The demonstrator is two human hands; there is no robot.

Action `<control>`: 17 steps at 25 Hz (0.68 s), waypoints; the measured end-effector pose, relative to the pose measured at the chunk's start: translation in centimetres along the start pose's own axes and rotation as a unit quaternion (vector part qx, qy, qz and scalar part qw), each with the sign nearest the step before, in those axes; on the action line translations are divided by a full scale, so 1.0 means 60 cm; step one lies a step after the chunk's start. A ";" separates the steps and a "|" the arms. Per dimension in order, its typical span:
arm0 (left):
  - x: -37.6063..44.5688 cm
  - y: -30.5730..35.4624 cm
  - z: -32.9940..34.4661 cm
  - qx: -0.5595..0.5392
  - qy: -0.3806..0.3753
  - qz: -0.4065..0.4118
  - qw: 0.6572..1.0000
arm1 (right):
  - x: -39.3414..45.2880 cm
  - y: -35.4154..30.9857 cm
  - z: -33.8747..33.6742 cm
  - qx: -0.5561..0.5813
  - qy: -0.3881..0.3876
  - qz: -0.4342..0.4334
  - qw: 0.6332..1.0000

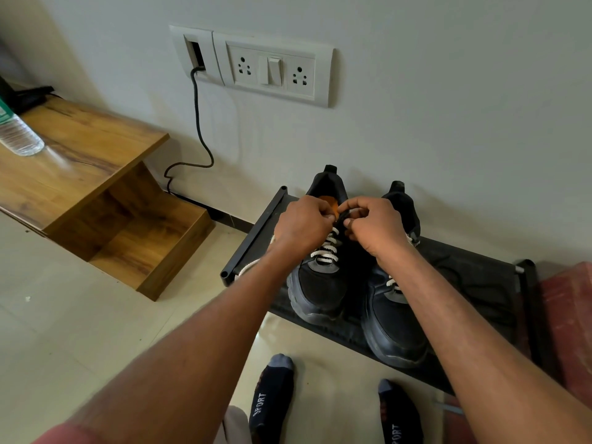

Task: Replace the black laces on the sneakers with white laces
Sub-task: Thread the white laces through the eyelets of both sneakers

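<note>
Two black sneakers stand side by side on a low black shoe rack (480, 277), toes toward me. The left sneaker (320, 290) has a white lace (327, 251) crossed through its eyelets. The right sneaker (394, 328) shows white lace low on its tongue, mostly hidden by my right forearm. My left hand (302, 225) and my right hand (374, 225) meet over the top of the left sneaker's tongue, fingers curled and pinching the lace ends there. A loose stretch of white lace (253, 265) trails under my left wrist onto the rack.
A wooden side table (80, 161) with a plastic bottle (20, 136) stands at the left. A black cable (200, 129) hangs from a wall socket panel (272, 68). My two socked feet (272, 395) stand on the tiled floor before the rack. Something red (567, 315) lies at the right edge.
</note>
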State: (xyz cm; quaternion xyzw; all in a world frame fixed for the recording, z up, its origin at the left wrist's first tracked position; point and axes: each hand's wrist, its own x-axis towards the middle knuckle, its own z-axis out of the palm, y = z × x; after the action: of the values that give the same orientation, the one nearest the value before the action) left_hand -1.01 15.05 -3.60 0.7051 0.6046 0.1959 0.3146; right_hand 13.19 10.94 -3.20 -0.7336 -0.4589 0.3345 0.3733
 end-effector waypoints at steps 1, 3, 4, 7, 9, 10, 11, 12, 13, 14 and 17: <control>0.001 -0.001 0.002 -0.009 -0.004 -0.003 1.000 | 0.001 0.001 0.000 0.000 0.001 -0.002 1.000; 0.007 -0.005 0.001 -0.025 -0.031 -0.001 0.999 | 0.002 0.003 -0.001 0.001 0.004 0.000 1.000; 0.010 -0.007 -0.004 -0.026 -0.043 0.001 0.999 | 0.003 0.004 0.000 0.003 0.004 0.001 1.000; 0.017 -0.014 -0.018 -0.026 -0.057 0.005 0.998 | 0.005 0.003 0.000 0.006 -0.003 0.001 1.000; 0.018 -0.015 -0.021 -0.021 -0.062 0.012 0.998 | 0.004 0.003 0.001 0.007 -0.005 0.001 1.000; 0.017 -0.013 -0.019 -0.009 -0.059 0.016 0.998 | 0.004 0.003 0.001 0.006 -0.002 0.001 1.000; 0.015 -0.011 -0.015 0.004 -0.052 0.019 0.998 | 0.004 0.004 0.001 0.004 0.000 0.001 1.000; 0.012 -0.008 -0.011 0.016 -0.046 0.020 0.999 | 0.004 0.005 0.001 0.004 0.001 0.000 1.000; 0.009 -0.006 -0.008 0.025 -0.041 0.019 0.999 | 0.003 0.006 0.002 0.005 0.001 -0.001 1.000; 0.006 -0.004 -0.006 0.034 -0.037 0.019 0.999 | 0.003 0.006 0.002 0.006 0.001 -0.001 1.000; 0.004 -0.001 -0.005 0.058 -0.031 0.025 0.998 | 0.003 0.007 0.002 0.006 0.006 -0.002 1.000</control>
State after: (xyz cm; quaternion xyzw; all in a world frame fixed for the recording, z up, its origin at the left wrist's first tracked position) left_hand -1.22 15.36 -3.45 0.7424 0.5877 0.1464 0.2864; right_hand 13.31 11.02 -3.63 -0.7323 -0.4561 0.3324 0.3810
